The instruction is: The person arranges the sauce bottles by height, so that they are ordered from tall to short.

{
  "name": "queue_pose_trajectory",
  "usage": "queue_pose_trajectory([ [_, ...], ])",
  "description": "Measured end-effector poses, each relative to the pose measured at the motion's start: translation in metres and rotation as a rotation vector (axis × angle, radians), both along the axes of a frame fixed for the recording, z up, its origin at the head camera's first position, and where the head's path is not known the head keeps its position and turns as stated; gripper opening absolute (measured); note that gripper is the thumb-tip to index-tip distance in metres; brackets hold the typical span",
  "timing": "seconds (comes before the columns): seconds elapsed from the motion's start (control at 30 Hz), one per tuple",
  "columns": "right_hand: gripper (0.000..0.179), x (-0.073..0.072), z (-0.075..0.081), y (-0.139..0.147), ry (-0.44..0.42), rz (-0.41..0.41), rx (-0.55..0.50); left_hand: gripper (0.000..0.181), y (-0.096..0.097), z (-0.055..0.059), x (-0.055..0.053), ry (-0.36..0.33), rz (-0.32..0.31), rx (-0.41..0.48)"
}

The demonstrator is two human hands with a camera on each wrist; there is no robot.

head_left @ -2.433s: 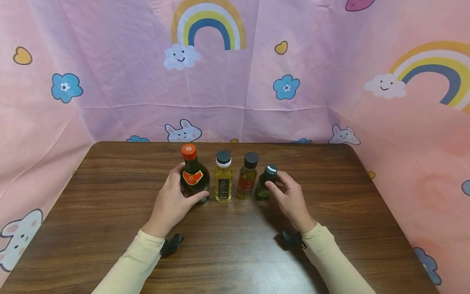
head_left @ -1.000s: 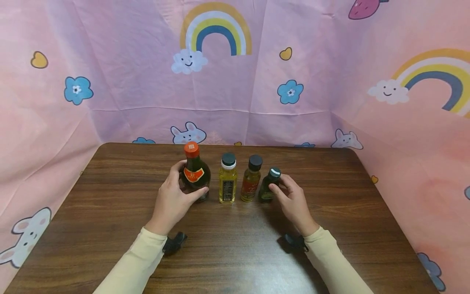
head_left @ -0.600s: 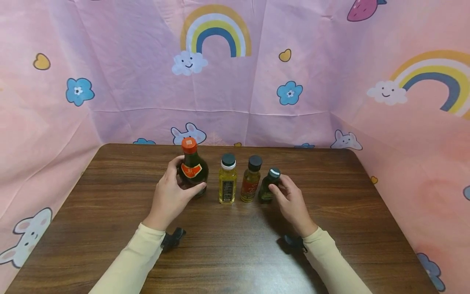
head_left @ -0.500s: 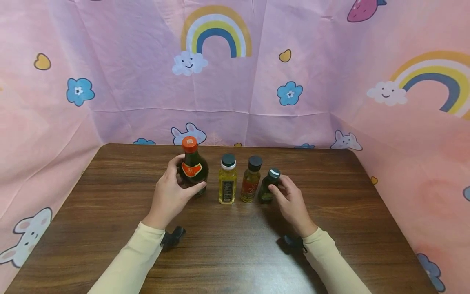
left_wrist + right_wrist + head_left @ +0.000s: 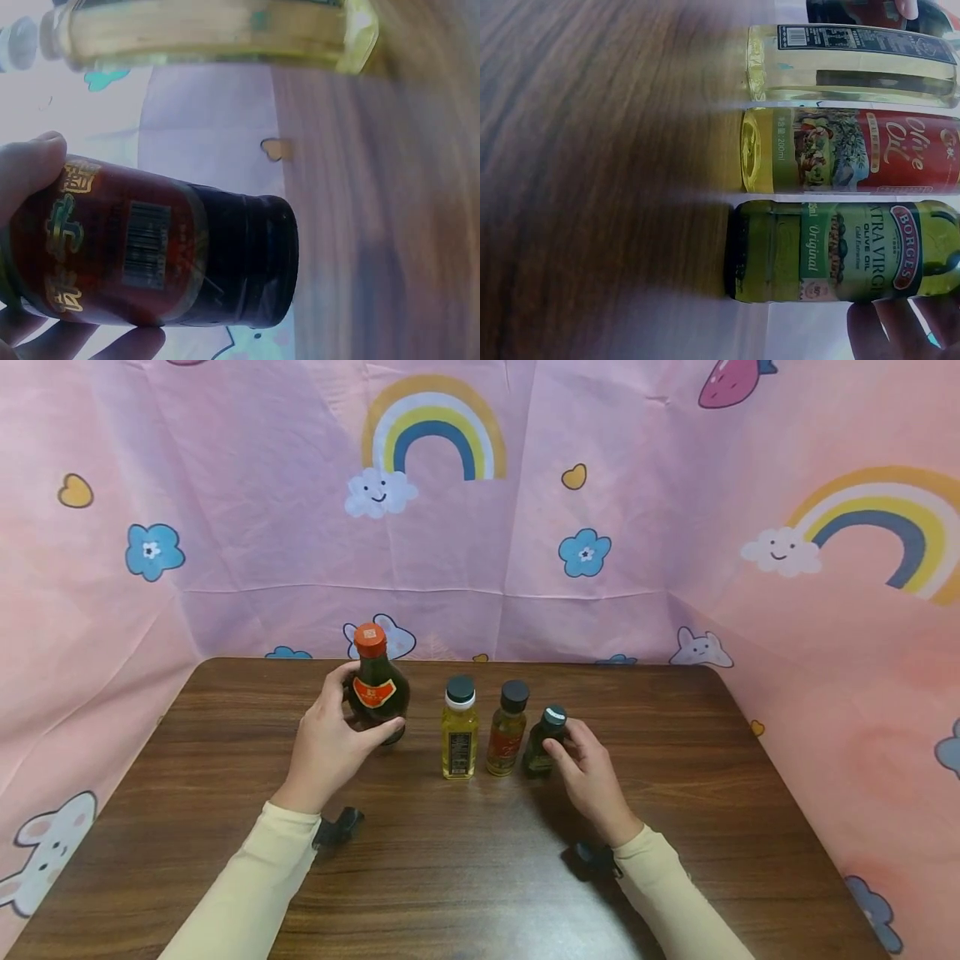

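My left hand [image 5: 330, 739] grips a dark sauce bottle [image 5: 378, 693] with a red cap, thumb on its near side. In the left wrist view the base of this bottle hangs above the wood, slightly tilted, and a barcode shows on its red label. With thumb and fingers, my right hand [image 5: 592, 772] pinches the small green olive oil bottle [image 5: 832, 251], which stands upright on the table. Between the hands stand a clear bottle of yellow oil [image 5: 459, 735] with a dark cap and white collar, and a red-labelled olive oil bottle [image 5: 506, 735].
The brown wooden table [image 5: 450, 877] has its far edge close behind the bottles. A pink and lilac printed cloth [image 5: 465, 543] hangs around the back and sides. A black wrist device [image 5: 337, 828] sits at the left cuff, another [image 5: 592, 857] at the right.
My left hand has raised the dark sauce bottle off the table and moved it left and away from the yellow oil bottle. My right hand stays on the small olive oil bottle.
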State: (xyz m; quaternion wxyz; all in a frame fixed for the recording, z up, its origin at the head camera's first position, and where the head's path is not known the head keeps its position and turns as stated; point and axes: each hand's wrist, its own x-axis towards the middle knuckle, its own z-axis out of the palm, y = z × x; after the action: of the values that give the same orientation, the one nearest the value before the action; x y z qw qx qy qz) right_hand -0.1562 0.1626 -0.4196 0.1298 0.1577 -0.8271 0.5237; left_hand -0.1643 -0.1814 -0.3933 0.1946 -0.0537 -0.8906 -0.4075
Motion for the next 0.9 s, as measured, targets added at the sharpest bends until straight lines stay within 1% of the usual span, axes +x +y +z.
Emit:
queue_pose_trajectory([
  [0.07, 0.026, 0.001, 0.002, 0.000, -0.007, 0.001, -0.006, 0.091, -0.003, 0.003, -0.003, 0.001, 0.003, 0.002],
  [0.1, 0.026, 0.000, -0.001, 0.001, -0.010, 0.001, -0.012, 0.091, -0.005, 0.005, -0.005, 0.005, 0.002, 0.003],
  [0.2, 0.027, -0.006, -0.012, 0.005, -0.032, 0.003, -0.042, 0.091, -0.010, 0.008, -0.010, 0.007, -0.003, 0.011],
  [0.3, 0.029, -0.013, -0.026, 0.008, -0.029, -0.001, -0.044, 0.092, -0.016, 0.010, -0.015, 0.000, -0.006, 0.026],
  [0.37, 0.029, -0.015, -0.029, 0.009, -0.027, 0.003, -0.043, 0.092, -0.020, 0.009, -0.019, -0.010, -0.005, 0.037],
  [0.6, 0.030, -0.016, -0.031, 0.012, -0.039, 0.023, -0.045, 0.095, -0.032, 0.005, -0.028, -0.052, -0.012, 0.059],
  [0.77, 0.030, -0.017, -0.031, 0.013, -0.022, 0.025, -0.005, 0.098, -0.034, 0.003, -0.033, -0.097, -0.021, 0.056],
  [0.9, 0.031, -0.017, -0.030, 0.014, -0.019, 0.032, -0.015, 0.101, -0.034, 0.002, -0.041, -0.130, -0.025, 0.038],
])
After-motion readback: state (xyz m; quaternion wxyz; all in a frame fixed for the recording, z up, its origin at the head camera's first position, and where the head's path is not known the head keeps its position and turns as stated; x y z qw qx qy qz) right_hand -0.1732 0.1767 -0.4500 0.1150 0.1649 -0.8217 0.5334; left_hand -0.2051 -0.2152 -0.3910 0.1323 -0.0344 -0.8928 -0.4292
